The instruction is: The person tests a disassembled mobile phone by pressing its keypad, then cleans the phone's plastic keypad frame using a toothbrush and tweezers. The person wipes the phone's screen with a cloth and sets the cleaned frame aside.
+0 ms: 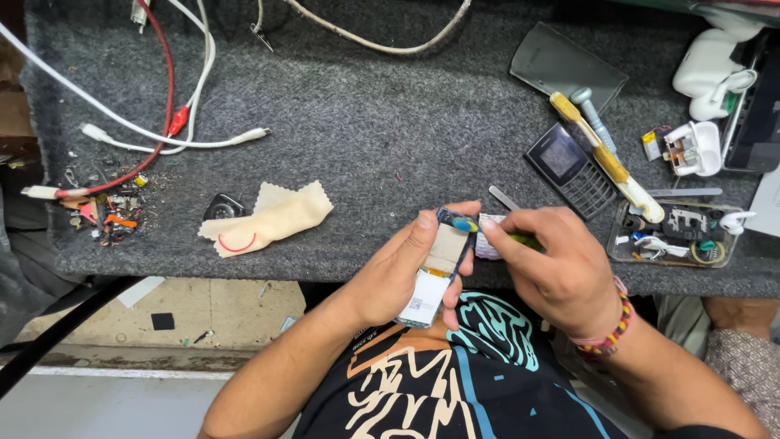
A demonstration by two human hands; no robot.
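Observation:
My left hand (402,272) grips a small opened phone body (439,264) by its sides, back facing up, with a tan panel and a white label on it. My right hand (556,264) holds a green-handled tool (524,241) whose tip rests at the top end of the phone body. Both hands hover just past the front edge of a grey felt-covered bench (382,122).
A cream cloth (272,219) and a small dark part (223,207) lie to the left. White and red cables (175,122) run at the far left. To the right sit a keypad phone front (569,167), a screwdriver (593,122), a clear parts tray (674,236) and white earbud cases (707,69).

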